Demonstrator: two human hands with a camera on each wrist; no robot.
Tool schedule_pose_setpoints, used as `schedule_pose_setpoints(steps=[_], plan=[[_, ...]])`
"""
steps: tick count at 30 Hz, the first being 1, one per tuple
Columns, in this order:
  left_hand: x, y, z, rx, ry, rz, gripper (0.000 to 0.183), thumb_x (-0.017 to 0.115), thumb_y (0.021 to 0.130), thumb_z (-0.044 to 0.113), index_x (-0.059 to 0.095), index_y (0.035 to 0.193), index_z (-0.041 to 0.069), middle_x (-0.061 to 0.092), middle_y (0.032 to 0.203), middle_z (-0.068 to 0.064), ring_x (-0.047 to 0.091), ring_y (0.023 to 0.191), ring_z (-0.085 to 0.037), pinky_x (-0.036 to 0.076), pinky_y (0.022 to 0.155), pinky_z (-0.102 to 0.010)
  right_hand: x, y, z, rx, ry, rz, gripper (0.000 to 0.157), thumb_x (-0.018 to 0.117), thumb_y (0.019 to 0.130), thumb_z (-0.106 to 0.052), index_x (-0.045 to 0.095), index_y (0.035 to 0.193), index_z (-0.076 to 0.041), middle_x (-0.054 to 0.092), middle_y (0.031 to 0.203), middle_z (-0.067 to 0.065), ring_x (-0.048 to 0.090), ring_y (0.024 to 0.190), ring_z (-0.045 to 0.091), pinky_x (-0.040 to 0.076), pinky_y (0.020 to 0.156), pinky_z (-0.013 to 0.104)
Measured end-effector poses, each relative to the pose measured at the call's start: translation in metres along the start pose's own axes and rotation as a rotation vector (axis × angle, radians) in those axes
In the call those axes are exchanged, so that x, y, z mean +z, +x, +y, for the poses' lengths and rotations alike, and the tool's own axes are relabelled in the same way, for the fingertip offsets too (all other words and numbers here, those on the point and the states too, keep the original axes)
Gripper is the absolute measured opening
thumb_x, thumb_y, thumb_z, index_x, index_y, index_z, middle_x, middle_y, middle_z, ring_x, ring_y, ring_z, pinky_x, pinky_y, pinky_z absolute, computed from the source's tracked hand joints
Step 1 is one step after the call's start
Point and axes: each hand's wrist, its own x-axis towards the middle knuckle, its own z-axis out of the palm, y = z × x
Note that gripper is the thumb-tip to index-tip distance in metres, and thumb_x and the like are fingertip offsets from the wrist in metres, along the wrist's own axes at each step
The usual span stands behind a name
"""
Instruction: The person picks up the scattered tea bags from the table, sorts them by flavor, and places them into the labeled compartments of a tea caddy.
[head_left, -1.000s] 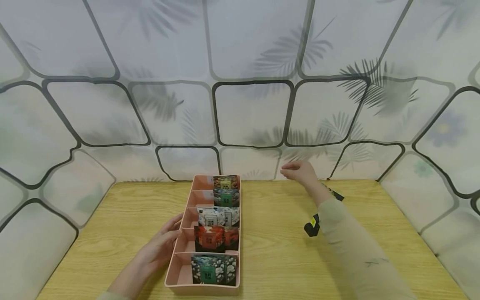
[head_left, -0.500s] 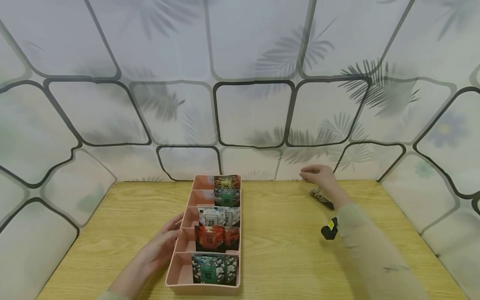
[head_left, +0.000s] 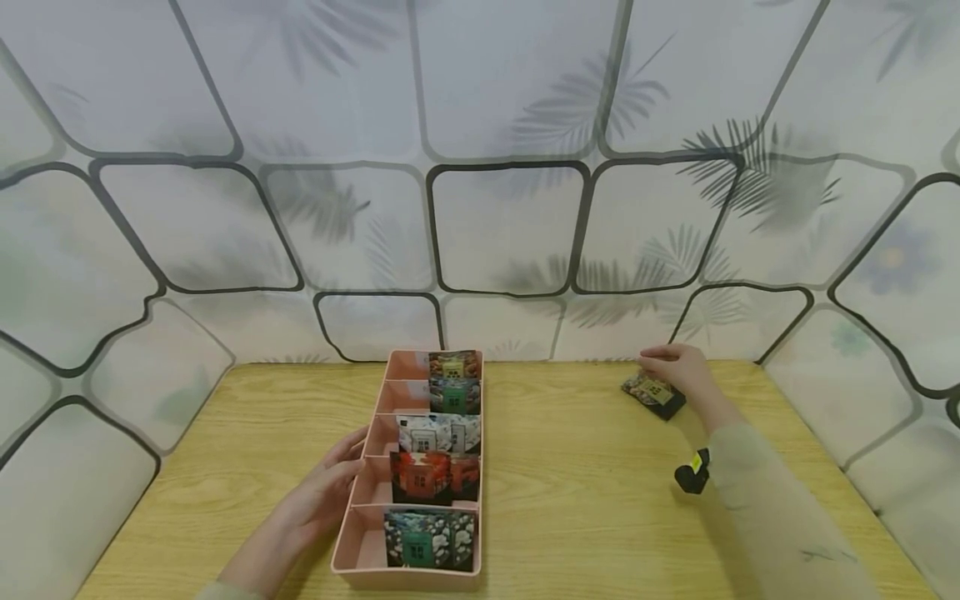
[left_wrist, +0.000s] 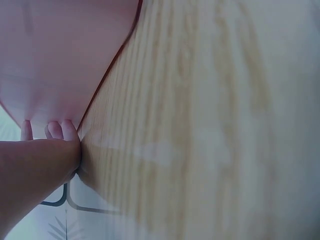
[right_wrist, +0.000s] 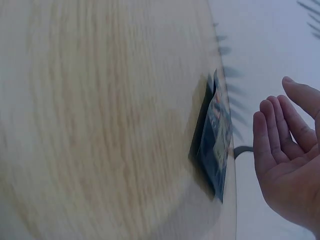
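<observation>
A long pink organizer tray (head_left: 358,546) with several compartments stands left of centre, holding small printed sachets such as the red sachet (head_left: 420,477) and the green-labelled sachet (head_left: 416,537). My left hand (head_left: 318,492) rests against its left side, and in the left wrist view the straight fingertips (left_wrist: 69,129) touch the pink wall. At the back right, a dark sachet with a yellow label (head_left: 651,393) lies flat on the table. Just above it hovers my right hand (head_left: 686,375), fingers extended and holding nothing. From the right wrist view, a gap separates the right palm (right_wrist: 287,175) from that sachet.
The wooden table (head_left: 558,492) carries the tray and the loose sachet. Patterned cloth walls (head_left: 502,225) enclose its back and sides. A black piece with a yellow mark (head_left: 692,472) sits beside the right sleeve (head_left: 772,500).
My right hand has moved rightward and slightly down, over the loose sachet, which shows more now and has shifted a little. The left hand and the tray stay put.
</observation>
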Motion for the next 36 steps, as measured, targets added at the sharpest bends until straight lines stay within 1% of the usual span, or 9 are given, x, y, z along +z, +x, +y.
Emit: schedule_pose_setpoints(steps=[5,14,18,20,23,26,30,33,36], plan=[[-0.001,0.0,0.0,-0.01,-0.005,0.001,0.054,0.039,0.099,0.015,0.02,0.149,0.024,0.014,0.151,-0.01,0.051,0.116,-0.012,0.04,0.099,-0.033,-0.011,-0.004,0.015,-0.006,-0.004,0.007,0.053,0.061,0.091,-0.03,0.052,0.129,0.007,0.064,0.105,-0.002,0.066,0.094,0.011,0.05,0.089,0.037],[-0.001,-0.002,0.002,-0.009,-0.025,-0.035,0.057,0.04,0.099,0.016,0.015,0.15,0.023,0.031,0.14,0.001,0.051,0.116,-0.013,0.039,0.1,-0.036,-0.02,-0.007,0.03,-0.013,0.077,0.044,0.053,0.063,0.091,-0.024,0.051,0.126,0.013,0.061,0.087,-0.02,0.064,0.084,-0.001,0.053,0.083,0.025],[-0.001,-0.002,0.002,-0.011,-0.029,-0.03,0.056,0.039,0.099,0.015,0.017,0.149,0.023,0.032,0.14,0.002,0.052,0.115,-0.013,0.039,0.099,-0.037,-0.02,-0.008,0.034,0.007,-0.021,0.07,0.054,0.063,0.09,-0.029,0.053,0.126,0.009,0.066,0.097,-0.007,0.061,0.085,-0.001,0.052,0.086,0.032],[-0.001,-0.002,0.002,-0.016,-0.028,-0.021,0.056,0.04,0.099,0.015,0.017,0.15,0.024,0.029,0.143,-0.001,0.052,0.115,-0.013,0.039,0.099,-0.037,-0.02,-0.008,0.036,0.014,-0.112,0.084,0.053,0.063,0.09,-0.033,0.056,0.126,0.005,0.067,0.106,0.006,0.059,0.09,0.005,0.05,0.086,0.037],[0.001,-0.002,0.002,-0.027,-0.024,0.002,0.058,0.041,0.099,0.016,0.015,0.15,0.023,0.02,0.149,-0.007,0.052,0.115,-0.012,0.039,0.1,-0.036,-0.02,-0.008,0.04,0.012,-0.224,0.107,0.053,0.062,0.089,-0.038,0.059,0.124,0.001,0.062,0.118,0.02,0.057,0.1,0.021,0.046,0.086,0.035],[0.002,-0.002,0.003,-0.03,-0.012,0.005,0.061,0.041,0.099,0.017,0.011,0.152,0.022,0.007,0.155,-0.012,0.051,0.115,-0.011,0.038,0.101,-0.035,-0.019,-0.007,0.045,-0.002,-0.249,0.119,0.052,0.063,0.089,-0.038,0.06,0.122,0.002,0.06,0.121,0.024,0.054,0.11,0.033,0.046,0.085,0.034],[0.003,-0.002,0.005,-0.031,0.0,-0.014,0.062,0.04,0.1,0.018,0.006,0.153,0.02,-0.004,0.156,-0.014,0.051,0.115,-0.009,0.038,0.101,-0.034,-0.017,-0.007,0.051,0.007,-0.235,0.117,0.055,0.064,0.088,-0.038,0.059,0.122,0.005,0.059,0.12,0.026,0.052,0.113,0.038,0.043,0.092,0.042],[0.003,-0.002,0.006,-0.034,0.0,-0.033,0.064,0.039,0.1,0.02,0.002,0.153,0.019,-0.008,0.157,-0.014,0.052,0.115,-0.01,0.039,0.101,-0.035,-0.016,-0.006,0.053,0.019,-0.236,0.127,0.055,0.065,0.087,-0.038,0.059,0.121,0.005,0.062,0.116,0.024,0.057,0.105,0.031,0.043,0.092,0.041],[0.003,-0.003,0.008,-0.042,-0.005,-0.043,0.066,0.04,0.1,0.02,-0.001,0.153,0.018,-0.01,0.157,-0.013,0.053,0.114,-0.009,0.039,0.1,-0.035,-0.014,-0.006,0.055,0.019,-0.225,0.14,0.052,0.066,0.087,-0.035,0.06,0.119,0.005,0.066,0.109,0.019,0.061,0.087,0.011,0.047,0.081,0.027]])
